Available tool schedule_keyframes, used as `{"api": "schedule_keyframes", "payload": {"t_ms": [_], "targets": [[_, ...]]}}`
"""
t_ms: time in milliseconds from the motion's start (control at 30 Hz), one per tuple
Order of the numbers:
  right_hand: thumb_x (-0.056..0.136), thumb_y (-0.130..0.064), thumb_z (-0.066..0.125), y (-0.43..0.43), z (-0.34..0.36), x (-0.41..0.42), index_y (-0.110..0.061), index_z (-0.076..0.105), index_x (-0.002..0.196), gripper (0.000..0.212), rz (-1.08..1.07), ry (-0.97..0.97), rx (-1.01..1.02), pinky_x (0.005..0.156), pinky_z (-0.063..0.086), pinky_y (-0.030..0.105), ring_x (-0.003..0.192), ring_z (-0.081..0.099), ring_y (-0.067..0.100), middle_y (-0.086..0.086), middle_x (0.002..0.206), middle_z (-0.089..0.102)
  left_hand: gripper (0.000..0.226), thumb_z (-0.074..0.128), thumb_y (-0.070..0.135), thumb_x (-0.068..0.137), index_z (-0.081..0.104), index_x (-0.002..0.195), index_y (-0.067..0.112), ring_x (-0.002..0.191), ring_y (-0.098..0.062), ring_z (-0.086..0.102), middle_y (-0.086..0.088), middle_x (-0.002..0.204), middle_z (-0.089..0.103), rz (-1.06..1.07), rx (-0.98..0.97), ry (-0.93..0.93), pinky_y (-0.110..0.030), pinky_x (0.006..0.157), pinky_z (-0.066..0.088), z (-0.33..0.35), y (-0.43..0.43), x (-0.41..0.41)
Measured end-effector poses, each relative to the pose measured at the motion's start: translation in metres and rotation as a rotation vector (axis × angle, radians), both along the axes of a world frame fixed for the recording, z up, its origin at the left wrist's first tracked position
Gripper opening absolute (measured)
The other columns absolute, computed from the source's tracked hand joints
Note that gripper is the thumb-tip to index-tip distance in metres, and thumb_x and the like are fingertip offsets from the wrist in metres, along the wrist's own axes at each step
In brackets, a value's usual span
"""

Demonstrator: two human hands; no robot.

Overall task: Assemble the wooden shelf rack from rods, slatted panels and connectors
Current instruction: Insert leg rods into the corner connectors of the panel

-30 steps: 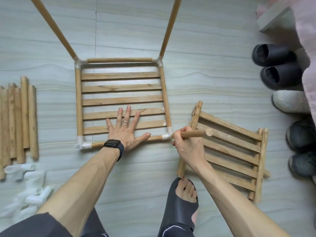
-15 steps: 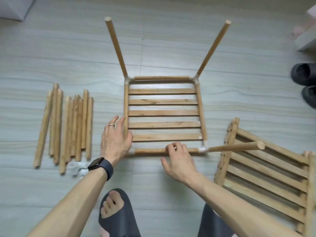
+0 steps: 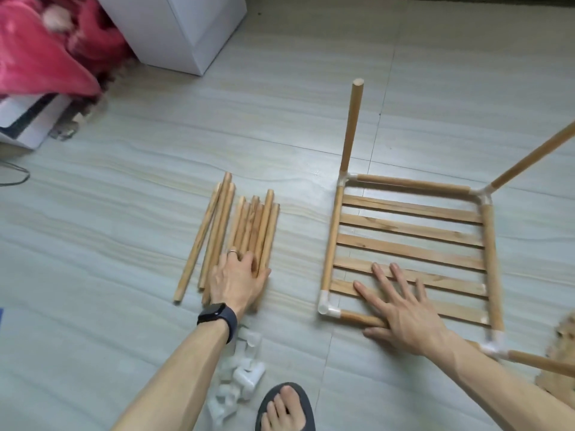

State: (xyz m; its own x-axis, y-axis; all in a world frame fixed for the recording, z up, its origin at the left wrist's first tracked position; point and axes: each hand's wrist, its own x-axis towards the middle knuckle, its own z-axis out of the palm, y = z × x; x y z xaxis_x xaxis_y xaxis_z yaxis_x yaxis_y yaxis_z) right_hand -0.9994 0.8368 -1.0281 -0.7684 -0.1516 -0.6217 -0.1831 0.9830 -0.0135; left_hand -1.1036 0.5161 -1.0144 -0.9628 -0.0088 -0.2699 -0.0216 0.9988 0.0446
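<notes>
Here the slatted panel (image 3: 410, 244) lies flat on the tiled floor (image 3: 124, 213), two upright rods (image 3: 351, 126) rising from its far corners; the right hand (image 3: 404, 318) presses its near slats, fingers straight and spread. The left hand (image 3: 236, 283) lies over the near ends of the loose rods (image 3: 217, 222) beside it, fingers bent, grip impossible to tell. Spare connectors (image 3: 244, 374) are heaped by that wrist, a slippered foot (image 3: 281, 409) near them, a white cabinet (image 3: 186, 29) and red cloth (image 3: 40, 48) well apart.

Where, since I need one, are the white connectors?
In the head view's lower centre, the white connectors lie heaped beside the left forearm, between the rod pile and the sandalled foot.
</notes>
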Motion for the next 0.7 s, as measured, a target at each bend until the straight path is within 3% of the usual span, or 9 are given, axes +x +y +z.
{"api": "schedule_keyframes", "payload": {"t_ms": [67, 100, 167, 267, 367, 433, 567, 633, 700], "targets": [[0.076, -0.09, 0.012, 0.001, 0.002, -0.001, -0.052, -0.029, 0.149, 0.092, -0.001, -0.044, -0.01, 0.118, 0.013, 0.071, 0.148, -0.028, 0.041, 0.003, 0.158, -0.043, 0.039, 0.057, 0.061, 0.089, 0.064, 0.097, 0.024, 0.113, -0.024, 0.05, -0.003, 0.116, 0.054, -0.012, -0.025, -0.006, -0.04, 0.09, 0.043, -0.003, 0.006, -0.004], [0.082, -0.088, 0.021, 0.002, 0.004, -0.001, -0.052, -0.033, 0.146, 0.091, -0.008, -0.053, -0.013, 0.12, 0.007, 0.066, 0.146, -0.035, 0.037, 0.0, 0.153, -0.049, 0.04, 0.057, 0.061, 0.09, 0.067, 0.098, 0.023, 0.116, -0.024, 0.049, -0.003, 0.119, 0.054, -0.006, -0.048, -0.032, -0.04, 0.092, 0.041, -0.003, 0.009, -0.006], [0.09, -0.078, 0.041, 0.002, 0.01, -0.004, -0.053, -0.03, 0.148, 0.095, -0.012, -0.092, -0.018, 0.121, 0.004, 0.062, 0.146, -0.036, 0.034, -0.003, 0.152, -0.049, 0.04, 0.055, 0.059, 0.091, 0.072, 0.102, 0.024, 0.121, -0.023, 0.047, -0.002, 0.122, 0.056, 0.0, -0.104, -0.098, -0.04, 0.095, 0.04, -0.003, 0.018, -0.007], [0.092, -0.069, 0.05, 0.001, 0.018, -0.011, -0.051, -0.023, 0.152, 0.096, -0.021, -0.141, -0.035, 0.121, 0.004, 0.062, 0.149, -0.031, 0.034, -0.002, 0.156, -0.044, 0.034, 0.055, 0.052, 0.09, 0.074, 0.095, 0.024, 0.115, -0.023, 0.053, -0.001, 0.114, 0.064, 0.072, -0.029, -0.182, -0.037, 0.089, 0.047, 0.002, 0.028, -0.01], [0.092, -0.068, 0.05, -0.002, 0.026, -0.022, -0.045, -0.005, 0.159, 0.09, -0.067, -0.17, -0.078, 0.124, 0.007, 0.056, 0.155, -0.015, 0.034, 0.001, 0.166, -0.027, 0.033, 0.066, 0.05, 0.09, 0.077, 0.084, 0.019, 0.085, -0.018, 0.066, 0.003, 0.088, 0.073, 0.314, 0.599, -0.375, -0.032, 0.075, 0.052, 0.012, 0.029, -0.016], [0.093, -0.069, 0.048, -0.007, 0.035, -0.03, -0.035, 0.012, 0.161, 0.085, -0.169, -0.161, -0.186, 0.126, 0.014, 0.047, 0.156, 0.005, 0.031, 0.006, 0.171, 0.001, 0.035, 0.066, 0.05, 0.092, 0.08, 0.094, 0.017, 0.081, -0.014, 0.065, 0.003, 0.092, 0.075, 0.371, 0.941, -0.542, -0.03, 0.075, 0.048, 0.032, 0.032, -0.015], [0.095, -0.062, 0.053, -0.019, 0.061, -0.05, -0.025, 0.044, 0.149, 0.066, -0.485, -0.003, -0.524, 0.11, 0.041, 0.033, 0.13, 0.054, 0.017, 0.0, 0.143, 0.057, 0.034, 0.062, 0.047, 0.095, 0.079, 0.107, 0.021, 0.085, -0.008, 0.064, 0.008, 0.101, 0.077, 0.219, 1.101, -0.699, -0.027, 0.08, 0.045, 0.048, 0.039, -0.014], [0.096, -0.056, 0.057, -0.026, 0.075, -0.062, -0.027, 0.048, 0.144, 0.057, -0.648, 0.035, -0.684, 0.098, 0.049, 0.03, 0.11, 0.064, 0.011, -0.007, 0.123, 0.067, 0.032, 0.062, 0.047, 0.095, 0.078, 0.11, 0.024, 0.087, -0.007, 0.064, 0.011, 0.101, 0.076, 0.153, 1.111, -0.747, -0.025, 0.079, 0.045, 0.05, 0.045, -0.015], [0.098, -0.047, 0.06, -0.03, 0.088, -0.073, -0.036, 0.04, 0.149, 0.056, -0.633, 0.118, -0.733, 0.092, 0.051, 0.03, 0.099, 0.065, 0.006, -0.012, 0.114, 0.063, 0.031, 0.062, 0.048, 0.094, 0.079, 0.109, 0.027, 0.087, -0.008, 0.062, 0.011, 0.101, 0.075, 0.087, 1.117, -0.805, -0.025, 0.081, 0.045, 0.051, 0.053, -0.016]]}}
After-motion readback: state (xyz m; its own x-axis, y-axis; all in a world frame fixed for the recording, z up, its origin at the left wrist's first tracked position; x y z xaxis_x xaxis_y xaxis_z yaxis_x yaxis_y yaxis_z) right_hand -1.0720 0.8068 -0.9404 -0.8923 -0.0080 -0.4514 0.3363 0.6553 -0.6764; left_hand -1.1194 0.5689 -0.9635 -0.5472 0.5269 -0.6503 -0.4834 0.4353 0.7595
